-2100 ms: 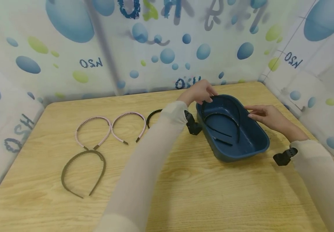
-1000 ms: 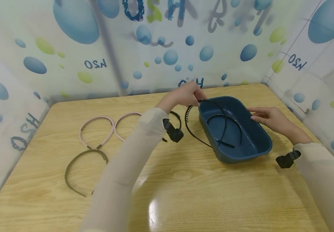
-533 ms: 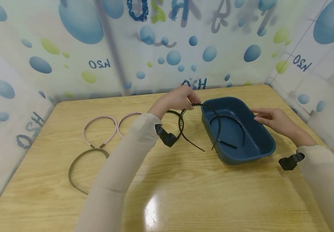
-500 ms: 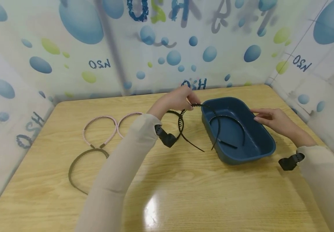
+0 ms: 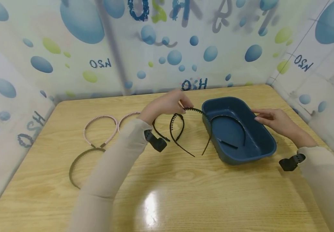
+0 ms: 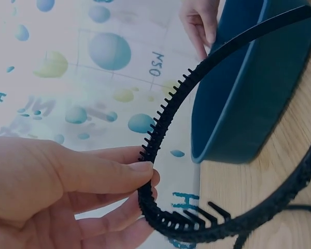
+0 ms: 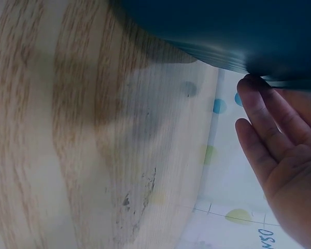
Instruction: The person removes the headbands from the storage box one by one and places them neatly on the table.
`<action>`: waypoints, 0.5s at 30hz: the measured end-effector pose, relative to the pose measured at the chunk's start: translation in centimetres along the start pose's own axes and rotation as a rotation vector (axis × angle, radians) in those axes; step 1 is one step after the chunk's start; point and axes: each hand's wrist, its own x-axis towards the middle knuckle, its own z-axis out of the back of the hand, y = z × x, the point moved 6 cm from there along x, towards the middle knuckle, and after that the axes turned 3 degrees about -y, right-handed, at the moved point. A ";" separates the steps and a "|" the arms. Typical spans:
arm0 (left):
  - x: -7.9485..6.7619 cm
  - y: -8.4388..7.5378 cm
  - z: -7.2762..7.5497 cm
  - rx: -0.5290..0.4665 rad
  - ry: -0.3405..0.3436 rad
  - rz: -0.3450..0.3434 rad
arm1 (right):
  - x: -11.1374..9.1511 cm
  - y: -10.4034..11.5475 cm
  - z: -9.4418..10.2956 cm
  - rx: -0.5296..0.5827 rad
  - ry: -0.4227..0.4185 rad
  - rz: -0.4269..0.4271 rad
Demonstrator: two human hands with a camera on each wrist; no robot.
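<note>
In the head view, my left hand [image 5: 168,104] holds a black toothed headband [image 5: 195,110] above the table, left of the blue bin [image 5: 262,157]. The left wrist view shows thumb and fingertips pinching its band [image 6: 168,116], with the teeth exposed. My right hand [image 5: 277,120] touches the bin's right rim. In the right wrist view its fingers [image 7: 267,122] extend up to the bin's outer wall; the thumb is hidden there. Inside the bin lie a thin black headband [image 5: 241,124] and a short straight black piece [image 5: 228,143].
Another black headband [image 5: 160,134] lies on the table behind the held one. Two pink headbands [image 5: 86,121] and an olive headband [image 5: 75,159] lie farther left, partly covered by my left sleeve. A patterned backdrop [image 5: 169,35] surrounds the wooden table [image 5: 196,199].
My left hand has drawn the black headband from inside the bin, over its left rim, and leftward above the table. My right hand has stayed at the bin's right rim.
</note>
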 end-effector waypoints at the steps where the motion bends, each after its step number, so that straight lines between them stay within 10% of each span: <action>1: -0.2 0.1 0.0 0.001 0.003 -0.004 | 0.0 0.0 0.0 -0.002 -0.001 0.000; 15: -3.7 2.8 1.2 -0.023 -0.014 0.079 | 0.3 -0.5 -0.1 -0.013 0.018 -0.014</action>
